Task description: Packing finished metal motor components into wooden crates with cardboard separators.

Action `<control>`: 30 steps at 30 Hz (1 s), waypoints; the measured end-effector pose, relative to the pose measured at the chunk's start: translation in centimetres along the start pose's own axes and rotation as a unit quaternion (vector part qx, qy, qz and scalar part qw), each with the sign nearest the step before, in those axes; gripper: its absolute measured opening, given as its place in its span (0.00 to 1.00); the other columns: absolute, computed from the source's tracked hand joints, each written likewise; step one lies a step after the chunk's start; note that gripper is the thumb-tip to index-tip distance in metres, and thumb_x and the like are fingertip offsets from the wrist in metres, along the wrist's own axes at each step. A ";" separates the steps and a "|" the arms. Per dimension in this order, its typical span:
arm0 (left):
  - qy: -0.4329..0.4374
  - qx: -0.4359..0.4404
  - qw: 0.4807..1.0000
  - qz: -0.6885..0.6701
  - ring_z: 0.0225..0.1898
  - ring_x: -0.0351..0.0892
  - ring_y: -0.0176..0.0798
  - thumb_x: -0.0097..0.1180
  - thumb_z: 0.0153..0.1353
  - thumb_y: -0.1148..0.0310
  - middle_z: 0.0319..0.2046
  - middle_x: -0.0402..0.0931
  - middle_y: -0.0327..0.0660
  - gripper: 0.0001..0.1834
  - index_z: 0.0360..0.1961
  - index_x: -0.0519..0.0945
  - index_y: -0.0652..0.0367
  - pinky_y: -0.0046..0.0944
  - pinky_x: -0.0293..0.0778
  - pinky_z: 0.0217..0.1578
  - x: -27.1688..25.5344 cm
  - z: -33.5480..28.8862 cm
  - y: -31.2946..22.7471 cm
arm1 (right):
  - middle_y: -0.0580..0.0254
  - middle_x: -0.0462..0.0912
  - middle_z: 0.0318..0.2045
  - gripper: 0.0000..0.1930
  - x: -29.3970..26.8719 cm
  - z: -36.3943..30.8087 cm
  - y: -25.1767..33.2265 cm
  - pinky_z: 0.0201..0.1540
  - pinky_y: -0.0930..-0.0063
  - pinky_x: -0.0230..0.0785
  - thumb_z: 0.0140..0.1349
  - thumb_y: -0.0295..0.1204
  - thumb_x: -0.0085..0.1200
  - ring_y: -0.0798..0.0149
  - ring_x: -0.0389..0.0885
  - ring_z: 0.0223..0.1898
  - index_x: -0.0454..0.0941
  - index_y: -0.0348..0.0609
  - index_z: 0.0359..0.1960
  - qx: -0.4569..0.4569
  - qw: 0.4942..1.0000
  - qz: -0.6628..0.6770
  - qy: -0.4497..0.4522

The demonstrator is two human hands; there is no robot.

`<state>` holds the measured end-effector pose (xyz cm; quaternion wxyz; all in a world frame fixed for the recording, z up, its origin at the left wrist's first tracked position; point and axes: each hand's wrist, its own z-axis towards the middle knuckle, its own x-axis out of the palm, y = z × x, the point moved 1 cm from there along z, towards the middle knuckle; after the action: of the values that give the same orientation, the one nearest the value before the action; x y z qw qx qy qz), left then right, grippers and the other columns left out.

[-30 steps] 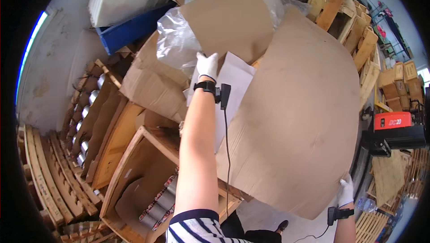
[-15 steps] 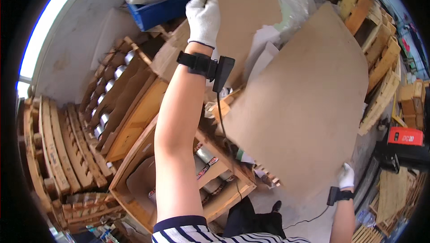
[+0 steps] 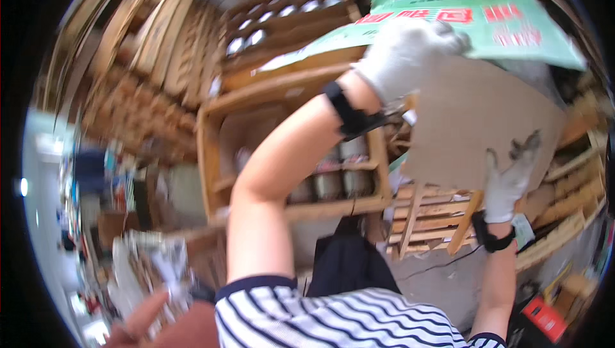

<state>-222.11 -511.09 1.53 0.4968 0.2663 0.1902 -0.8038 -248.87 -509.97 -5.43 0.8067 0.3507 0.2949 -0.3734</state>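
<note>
The fingers (image 3: 442, 34) of the gloved left hand (image 3: 403, 53), near the top centre of the frame, are curled shut on the lower edge of a green printed sheet (image 3: 487, 24) that stretches across the upper right. The right hand (image 3: 509, 181), at the right of the frame and also gloved, has its fingers spread flat and open against a large brown cardboard panel (image 3: 474, 124), propping it rather than gripping it.

By the look of it, the sheet is already lifted free of the pile and is in mid-carry; it has not yet been set down anywhere. The cardboard stands tilted in front of a wooden crate (image 3: 288, 149) at centre and pallets (image 3: 435, 220) at lower right, and is only steadied, not lifted. Motion blur hides finer detail.
</note>
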 end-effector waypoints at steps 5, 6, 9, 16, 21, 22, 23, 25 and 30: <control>0.106 -0.051 0.989 0.090 0.31 0.76 0.36 0.52 0.47 0.66 0.30 0.73 0.34 0.08 0.32 0.76 0.48 0.37 0.74 0.31 -3.5 -14.2 -3.9 | 0.51 0.58 0.62 0.45 1.1 -0.5 7.5 0.43 0.64 0.73 0.45 0.25 0.63 0.49 0.73 0.51 0.51 0.49 0.65 -0.295 0.955 0.007 0.032; 0.132 -0.067 0.983 0.107 0.32 0.76 0.37 0.51 0.47 0.66 0.29 0.72 0.34 0.08 0.32 0.76 0.49 0.37 0.74 0.31 -4.5 -16.7 -4.0 | 0.54 0.59 0.63 0.45 2.8 -1.4 8.2 0.40 0.63 0.74 0.44 0.25 0.63 0.50 0.75 0.48 0.51 0.53 0.65 -0.305 0.947 -0.040 0.095; 0.192 -0.127 0.964 0.133 0.34 0.75 0.38 0.50 0.48 0.68 0.29 0.73 0.36 0.08 0.32 0.76 0.51 0.38 0.73 0.34 -7.4 -24.6 -2.7 | 0.54 0.69 0.54 0.29 8.6 -5.5 9.7 0.40 0.62 0.72 0.49 0.25 0.58 0.48 0.77 0.41 0.66 0.49 0.56 -0.210 0.959 0.006 0.192; 0.195 -0.239 0.934 0.180 0.33 0.77 0.40 0.49 0.48 0.71 0.31 0.76 0.40 0.08 0.32 0.76 0.53 0.38 0.73 0.34 -9.7 -40.6 8.2 | 0.49 0.76 0.43 0.13 27.1 -14.1 12.8 0.46 0.60 0.68 0.58 0.33 0.49 0.47 0.76 0.41 0.75 0.42 0.42 -0.106 0.922 0.056 0.369; -0.189 -0.520 0.831 -0.046 0.38 0.80 0.41 0.40 0.46 0.87 0.35 0.80 0.46 0.21 0.39 0.79 0.62 0.36 0.74 0.42 -13.3 -44.9 14.8 | 0.41 0.72 0.51 0.36 33.6 -16.8 20.0 0.55 0.63 0.62 0.50 0.44 0.58 0.46 0.69 0.54 0.61 0.42 0.59 0.059 0.868 0.128 0.477; -0.252 -0.564 0.777 -0.120 0.38 0.78 0.37 0.38 0.51 0.86 0.35 0.79 0.44 0.19 0.39 0.79 0.63 0.34 0.73 0.44 -14.5 -43.8 15.8 | 0.41 0.72 0.51 0.37 34.5 -16.3 21.2 0.55 0.62 0.62 0.48 0.44 0.60 0.46 0.70 0.53 0.62 0.42 0.59 0.055 0.872 0.157 0.460; -0.319 -0.599 0.706 -0.201 0.39 0.77 0.36 0.38 0.59 0.82 0.37 0.78 0.40 0.15 0.41 0.78 0.64 0.33 0.72 0.45 -14.9 -45.4 17.5 | 0.42 0.71 0.51 0.37 35.6 -15.3 22.1 0.54 0.61 0.63 0.46 0.43 0.61 0.46 0.71 0.52 0.62 0.42 0.58 0.050 0.876 0.187 0.441; -0.424 -0.572 0.634 -0.302 0.39 0.76 0.35 0.40 0.63 0.77 0.39 0.77 0.39 0.13 0.43 0.76 0.64 0.33 0.72 0.45 -15.5 -44.3 18.5 | 0.41 0.70 0.53 0.42 38.2 -11.2 23.2 0.55 0.61 0.63 0.45 0.44 0.63 0.46 0.70 0.54 0.57 0.42 0.61 0.055 0.848 0.083 0.520; -0.387 -0.669 0.512 -0.373 0.44 0.75 0.36 0.43 0.62 0.77 0.44 0.73 0.43 0.11 0.45 0.72 0.66 0.33 0.73 0.46 -15.6 -46.0 22.1 | 0.47 0.68 0.56 0.46 44.6 -2.5 23.9 0.59 0.70 0.56 0.48 0.40 0.63 0.56 0.66 0.58 0.50 0.40 0.65 0.060 0.802 0.365 0.469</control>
<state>-185.53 -483.58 -25.93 0.2068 -0.5785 0.5424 -0.5730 -205.60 -514.31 -31.51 0.6242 0.6123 0.4642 0.1414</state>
